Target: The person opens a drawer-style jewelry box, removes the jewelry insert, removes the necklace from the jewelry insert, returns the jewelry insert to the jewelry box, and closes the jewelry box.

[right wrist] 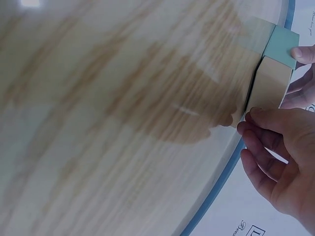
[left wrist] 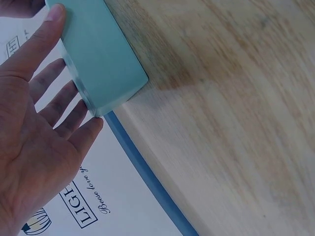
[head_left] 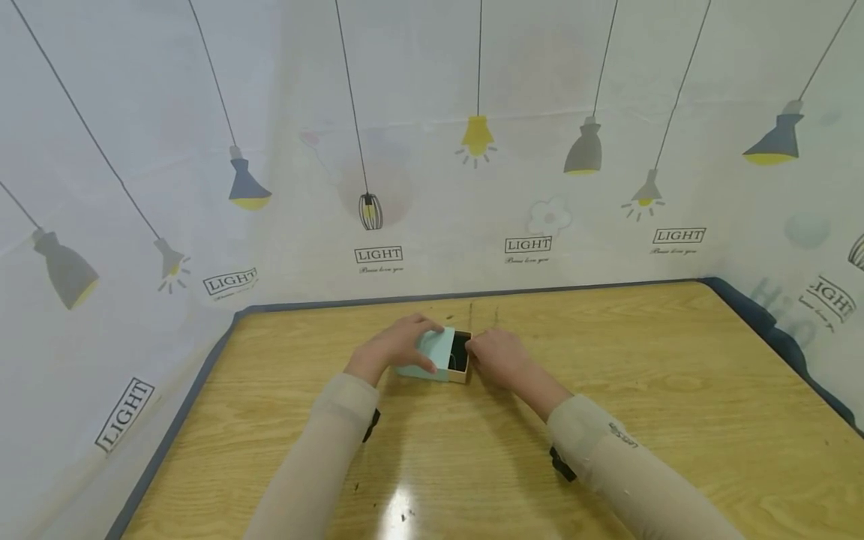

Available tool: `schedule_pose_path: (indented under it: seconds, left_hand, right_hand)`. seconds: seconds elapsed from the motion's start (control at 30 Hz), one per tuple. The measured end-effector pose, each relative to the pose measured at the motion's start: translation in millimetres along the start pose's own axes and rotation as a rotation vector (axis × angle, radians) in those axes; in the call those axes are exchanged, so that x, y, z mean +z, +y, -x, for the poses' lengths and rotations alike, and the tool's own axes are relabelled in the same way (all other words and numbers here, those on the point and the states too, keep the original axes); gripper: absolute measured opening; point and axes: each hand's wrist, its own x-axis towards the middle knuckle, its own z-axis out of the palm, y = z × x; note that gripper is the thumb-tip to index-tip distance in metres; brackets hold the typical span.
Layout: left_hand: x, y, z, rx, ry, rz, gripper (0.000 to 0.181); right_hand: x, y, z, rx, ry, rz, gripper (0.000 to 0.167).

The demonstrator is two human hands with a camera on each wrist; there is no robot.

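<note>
Wooden table (head_left: pixel 675 405), lamp-printed backdrop (head_left: pixel 418 67) behind, teal box (left wrist: pixel 106 54)

Box (head_left: pixel 437 347) on table (head_left: pixel 648 367), between hands (head_left: pixel 394 345) (head_left: pixel 501 358)

Glossy wood-grain tabletop (head_left: pixel 648 360), pale teal box (head_left: pixel 439 346) on it, inner tray (head_left: pixel 458 377) partly out

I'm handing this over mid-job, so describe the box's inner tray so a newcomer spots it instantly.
On the wood-grain table, toward its far edge, the left hand grips a teal cover. The inner tray sticks out of the cover's end facing the right hand; tan outside and dark inside set it apart from the plain cover.
</note>
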Motion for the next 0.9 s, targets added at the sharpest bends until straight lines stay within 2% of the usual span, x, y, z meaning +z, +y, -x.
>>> schedule_pose_path:
  seconds: [0.23, 0.9]
  left_hand:
    - [-0.3, 1.0, 1.1, -0.008, 0.003, 0.003, 0.079]
    - [-2.7, 4.1, 3.6, -0.007, 0.006, -0.005, 0.078]
  right_hand:
    - [1.2, 0.4, 1.4, -0.004, 0.033, -0.005, 0.019]
    - [3.6, 4.0, 3.4, -0.017, 0.054, 0.017, 0.017]
